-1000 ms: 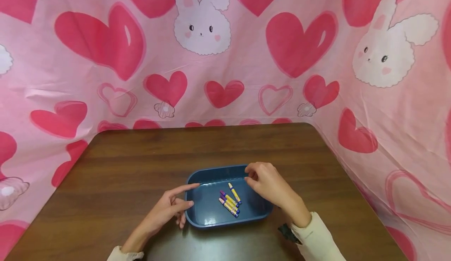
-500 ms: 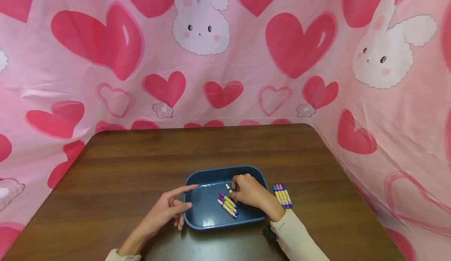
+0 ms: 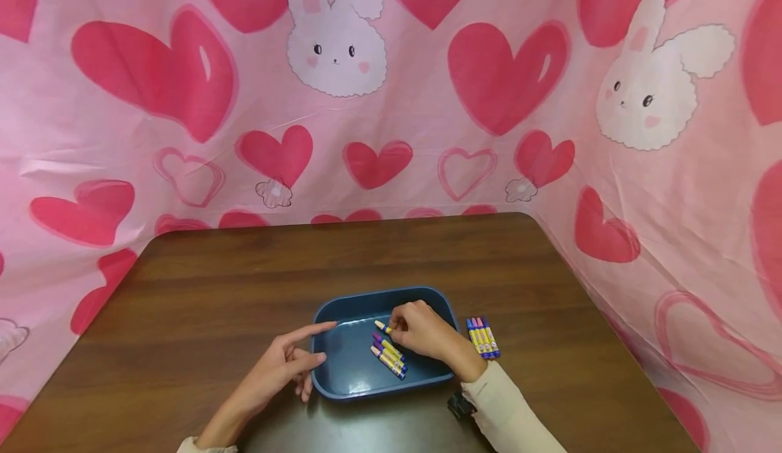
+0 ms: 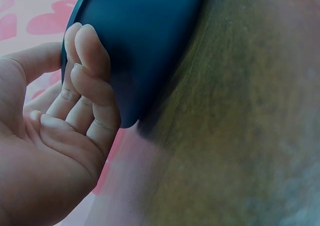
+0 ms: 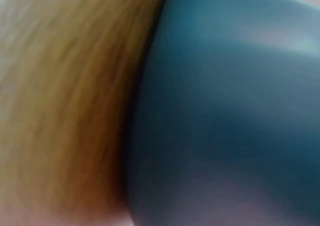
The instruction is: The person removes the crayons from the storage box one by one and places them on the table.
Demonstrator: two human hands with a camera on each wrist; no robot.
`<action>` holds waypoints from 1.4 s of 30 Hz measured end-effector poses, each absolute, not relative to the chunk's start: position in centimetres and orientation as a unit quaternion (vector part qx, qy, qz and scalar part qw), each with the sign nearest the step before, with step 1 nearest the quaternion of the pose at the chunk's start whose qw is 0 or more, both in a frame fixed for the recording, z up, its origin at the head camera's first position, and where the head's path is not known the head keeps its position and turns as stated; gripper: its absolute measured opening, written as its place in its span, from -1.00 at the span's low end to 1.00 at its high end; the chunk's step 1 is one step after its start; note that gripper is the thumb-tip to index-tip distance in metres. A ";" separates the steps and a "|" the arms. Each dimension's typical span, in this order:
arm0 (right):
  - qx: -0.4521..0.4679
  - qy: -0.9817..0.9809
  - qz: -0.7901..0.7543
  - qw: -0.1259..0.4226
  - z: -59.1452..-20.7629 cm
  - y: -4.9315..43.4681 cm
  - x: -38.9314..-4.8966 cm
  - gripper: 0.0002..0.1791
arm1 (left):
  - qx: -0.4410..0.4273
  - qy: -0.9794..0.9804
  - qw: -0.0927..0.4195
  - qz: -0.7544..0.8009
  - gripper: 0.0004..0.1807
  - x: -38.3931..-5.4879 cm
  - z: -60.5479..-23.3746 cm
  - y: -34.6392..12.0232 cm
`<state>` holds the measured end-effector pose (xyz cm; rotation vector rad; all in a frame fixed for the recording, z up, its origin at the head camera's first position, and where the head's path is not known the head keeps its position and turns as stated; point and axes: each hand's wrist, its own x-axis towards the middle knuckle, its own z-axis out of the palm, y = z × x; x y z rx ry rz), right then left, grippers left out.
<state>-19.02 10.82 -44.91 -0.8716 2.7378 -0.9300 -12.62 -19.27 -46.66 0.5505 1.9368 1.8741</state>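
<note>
My right hand (image 3: 421,331) reaches into the blue tray (image 3: 354,391) and pinches a pale-tipped crayon (image 3: 383,328) between thumb and fingers. Just below it, purple and peach crayons (image 3: 389,359) with yellow wrappers lie side by side on the tray bottom. At the tray's left end, my left hand (image 3: 280,368) holds the rim, thumb and index finger over the edge, the other fingers curled outside. The left wrist view has those fingers (image 4: 95,96) against the tray's outer wall (image 4: 145,31). The right wrist view is blurred, with only tray (image 5: 225,126) and table visible.
To the right of the tray, several crayons (image 3: 482,337) lie in a tight row on the brown wooden table (image 3: 244,269). A pink cloth (image 3: 379,195) with hearts and rabbits surrounds the table's back and sides.
My right hand has come from the tray's right rim down into the tray and taken hold of the pale-tipped crayon, now turned more sideways. The left hand stays at the rim.
</note>
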 end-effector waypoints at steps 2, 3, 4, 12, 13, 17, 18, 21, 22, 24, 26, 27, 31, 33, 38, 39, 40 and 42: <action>-0.287 0.903 -0.313 0.062 -44.8 10.7 -19.1 -0.96 | 0.199 0.692 0.192 0.667 -0.39 -12.6 -46.7 -19.4; -0.286 0.903 -0.314 0.063 -44.7 10.7 -19.1 -0.95 | 0.199 0.692 0.192 0.667 -0.39 -12.6 -46.6 -19.4; -0.285 0.903 -0.315 0.063 -44.7 10.7 -19.1 -0.95 | 0.201 0.691 0.191 0.668 -0.39 -12.7 -46.6 -19.4; -0.293 0.900 -0.320 0.051 -44.6 10.6 -19.3 -0.94 | 0.190 0.696 0.194 0.665 -0.38 -12.8 -46.4 -19.5; -0.293 0.899 -0.321 0.049 -44.6 10.6 -19.3 -0.94 | 0.188 0.697 0.195 0.664 -0.38 -12.8 -46.4 -19.5; -0.290 0.899 -0.326 0.047 -44.5 10.7 -19.3 -0.94 | 0.182 0.701 0.198 0.661 -0.38 -12.7 -46.3 -19.5; -0.289 0.898 -0.328 0.048 -44.5 10.7 -19.3 -0.94 | 0.181 0.702 0.198 0.660 -0.38 -12.7 -46.3 -19.5; -0.289 0.897 -0.331 0.045 -44.5 10.6 -19.4 -0.93 | 0.179 0.703 0.199 0.659 -0.38 -12.8 -46.3 -19.5; -0.290 0.897 -0.331 0.042 -44.5 10.6 -19.4 -0.93 | 0.179 0.703 0.199 0.659 -0.38 -12.8 -46.3 -19.6; -0.293 0.897 -0.330 0.036 -44.5 10.5 -19.4 -0.91 | 0.179 0.702 0.199 0.660 -0.38 -12.7 -46.3 -19.6; -0.292 0.897 -0.330 0.031 -44.6 10.5 -19.3 -0.91 | 0.183 0.698 0.198 0.663 -0.38 -12.7 -46.3 -19.6; -0.291 0.898 -0.329 0.029 -44.6 10.5 -19.3 -0.91 | 0.189 0.695 0.198 0.665 -0.38 -12.7 -46.4 -19.6; -0.288 0.899 -0.328 0.025 -44.6 10.6 -19.1 -0.94 | 0.205 0.684 0.196 0.672 -0.39 -12.6 -46.6 -19.3; -0.289 0.899 -0.328 0.014 -44.6 10.6 -19.0 -0.94 | 0.204 0.683 0.196 0.674 -0.39 -12.6 -46.7 -19.2; -0.287 0.900 -0.326 -0.032 -44.2 10.8 -18.5 -0.95 | 0.189 0.688 0.201 0.671 -0.39 -12.4 -46.7 -19.1; -0.285 0.900 -0.326 -0.039 -44.1 10.9 -18.4 -0.95 | 0.189 0.689 0.202 0.671 -0.39 -12.4 -46.7 -19.1; -0.283 0.901 -0.326 -0.044 -44.0 11.0 -18.3 -0.95 | 0.193 0.688 0.201 0.670 -0.39 -12.4 -46.7 -19.2; -0.280 0.902 -0.325 -0.049 -43.6 11.2 -17.9 -0.94 | 0.198 0.687 0.198 0.671 -0.40 -12.5 -46.6 -19.2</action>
